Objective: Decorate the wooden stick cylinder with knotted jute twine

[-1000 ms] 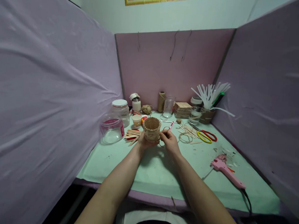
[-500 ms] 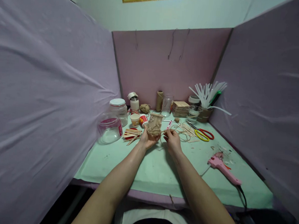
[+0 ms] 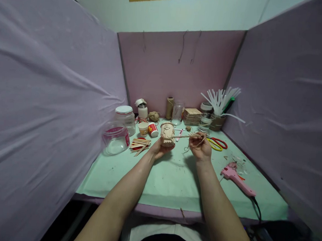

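Note:
My left hand [image 3: 160, 149] is closed around the lower part of a small beige, craft-decorated cup-shaped container [image 3: 167, 132], held above the table. A strand of jute twine [image 3: 183, 136] stretches from the container's side across to my right hand [image 3: 200, 146], whose fingers are closed on it. More twine is bunched in that hand, and a loose curl hangs near the table. Behind the twine lies a pink-and-white stick [image 3: 179, 135]. Scissors [image 3: 216, 143] with red and yellow handles rest just right of my right hand.
On the left stand clear jars [image 3: 124, 120], a paper cup [image 3: 143, 128], a tipped red cup [image 3: 153, 130] and wooden sticks [image 3: 140, 144]. A pink glue gun [image 3: 237, 179] lies at right. Stacked wooden squares [image 3: 192, 117], a twine spool [image 3: 169, 108] and glue sticks [image 3: 219, 100] line the back.
My right hand has moved right and turned palm up, drawing the twine out straight from the container. The container has turned in my left hand, and the twine coils have left the table.

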Demonstrator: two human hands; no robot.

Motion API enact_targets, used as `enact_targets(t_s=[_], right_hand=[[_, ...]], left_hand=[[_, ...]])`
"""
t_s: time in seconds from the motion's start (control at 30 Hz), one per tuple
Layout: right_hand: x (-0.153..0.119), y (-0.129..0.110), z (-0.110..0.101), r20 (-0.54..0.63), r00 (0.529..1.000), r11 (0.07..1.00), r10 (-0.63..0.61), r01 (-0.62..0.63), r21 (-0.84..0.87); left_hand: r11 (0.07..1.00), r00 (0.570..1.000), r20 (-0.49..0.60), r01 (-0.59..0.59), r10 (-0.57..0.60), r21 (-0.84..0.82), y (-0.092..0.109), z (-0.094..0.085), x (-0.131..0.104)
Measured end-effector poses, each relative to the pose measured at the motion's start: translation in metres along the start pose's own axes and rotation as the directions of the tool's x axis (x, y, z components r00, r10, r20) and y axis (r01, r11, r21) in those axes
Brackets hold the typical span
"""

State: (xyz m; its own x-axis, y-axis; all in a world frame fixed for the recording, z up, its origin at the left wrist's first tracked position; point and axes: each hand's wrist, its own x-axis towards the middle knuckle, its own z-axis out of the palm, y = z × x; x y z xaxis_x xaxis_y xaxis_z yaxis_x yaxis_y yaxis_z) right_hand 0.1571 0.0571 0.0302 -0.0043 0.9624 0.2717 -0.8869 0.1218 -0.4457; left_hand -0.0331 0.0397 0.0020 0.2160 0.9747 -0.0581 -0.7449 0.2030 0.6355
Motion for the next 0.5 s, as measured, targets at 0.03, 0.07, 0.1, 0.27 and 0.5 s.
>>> enact_targets(t_s=[0.03, 0.07, 0.1, 0.27, 0.5], right_hand=[[-0.001, -0.002, 0.001, 0.031, 0.999, 1.000, -0.004, 0.003, 0.026], [-0.003, -0.004, 0.003, 0.065, 0.998, 0.998, -0.005, 0.001, 0.065], [-0.005, -0.006, 0.005, 0.099, 0.995, 0.993, 0.000, -0.011, 0.114], [-0.022, -0.012, 0.015, 0.231, 0.973, 0.941, 0.008, -0.086, 0.328], [-0.038, -0.016, 0.024, 0.268, 0.962, 0.999, 0.050, -0.053, 0.004]], left_hand=[[0.999, 1.000, 0.008, -0.005, 0.005, 0.033, 0.000, 0.000, -0.001], [0.998, 1.000, 0.007, -0.012, 0.012, 0.069, 0.001, 0.001, -0.001], [0.994, 1.000, 0.000, -0.021, 0.021, 0.106, 0.001, 0.001, -0.002], [0.972, 0.999, -0.020, -0.030, 0.036, 0.232, 0.006, 0.000, -0.001], [0.958, 0.991, -0.046, -0.108, 0.124, 0.266, 0.007, 0.002, -0.002]])
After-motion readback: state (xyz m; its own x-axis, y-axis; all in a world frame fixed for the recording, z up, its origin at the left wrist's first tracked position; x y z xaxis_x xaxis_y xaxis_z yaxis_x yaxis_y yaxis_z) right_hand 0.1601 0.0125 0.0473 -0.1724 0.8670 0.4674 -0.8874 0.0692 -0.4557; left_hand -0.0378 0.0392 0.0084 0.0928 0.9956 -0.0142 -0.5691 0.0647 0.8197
